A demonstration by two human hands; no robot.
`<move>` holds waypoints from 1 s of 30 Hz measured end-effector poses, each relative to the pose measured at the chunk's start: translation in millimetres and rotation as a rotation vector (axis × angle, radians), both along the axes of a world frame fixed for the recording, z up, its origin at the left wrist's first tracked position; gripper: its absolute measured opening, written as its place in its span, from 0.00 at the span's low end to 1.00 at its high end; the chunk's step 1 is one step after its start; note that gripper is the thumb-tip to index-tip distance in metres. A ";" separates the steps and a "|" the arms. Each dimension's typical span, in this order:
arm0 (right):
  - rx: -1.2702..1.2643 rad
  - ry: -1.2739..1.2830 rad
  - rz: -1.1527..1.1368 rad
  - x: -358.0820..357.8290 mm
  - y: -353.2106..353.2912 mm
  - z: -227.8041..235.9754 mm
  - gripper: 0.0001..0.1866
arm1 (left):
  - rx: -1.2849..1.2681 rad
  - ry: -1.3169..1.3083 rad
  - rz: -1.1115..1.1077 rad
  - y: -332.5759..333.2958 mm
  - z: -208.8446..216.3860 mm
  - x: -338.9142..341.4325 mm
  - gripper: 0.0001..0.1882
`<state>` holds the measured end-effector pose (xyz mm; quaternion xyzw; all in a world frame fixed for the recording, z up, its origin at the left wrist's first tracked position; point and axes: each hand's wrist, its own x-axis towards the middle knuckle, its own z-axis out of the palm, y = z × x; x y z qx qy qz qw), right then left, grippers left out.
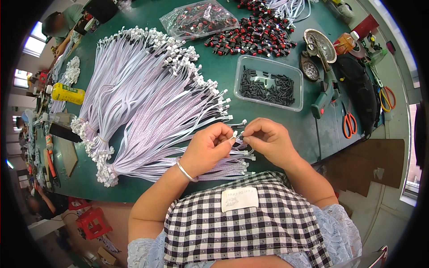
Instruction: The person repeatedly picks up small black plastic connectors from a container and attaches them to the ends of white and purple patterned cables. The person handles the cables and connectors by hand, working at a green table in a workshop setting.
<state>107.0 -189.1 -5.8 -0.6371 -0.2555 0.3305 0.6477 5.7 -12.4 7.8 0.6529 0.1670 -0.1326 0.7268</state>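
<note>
Left hand, grip pinching a small white plug; right hand just beside, grip uncertain; bundled flat cables on green surface.

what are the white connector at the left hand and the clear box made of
The connector looks like matt plastic, being evenly white, but is too small to be sure. The box looks like clear, glossy plastic: the green table shows through beneath bright reflections.

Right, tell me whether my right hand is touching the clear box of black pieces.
Apart: the head view shows a strip of green tabletop between the right hand and the near edge of the clear box.
</note>
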 end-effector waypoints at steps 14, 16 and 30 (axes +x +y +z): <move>-0.049 -0.021 0.062 0.9 1.2 2.9 0.04 | 0.065 0.006 0.003 -2.0 4.2 -0.3 0.07; -0.047 -0.034 0.052 0.7 2.3 1.3 0.04 | 0.287 -0.212 -0.075 3.5 3.3 -1.3 0.08; -0.063 0.401 0.091 3.9 15.6 9.7 0.06 | 0.447 -0.232 0.068 4.9 14.2 -8.6 0.15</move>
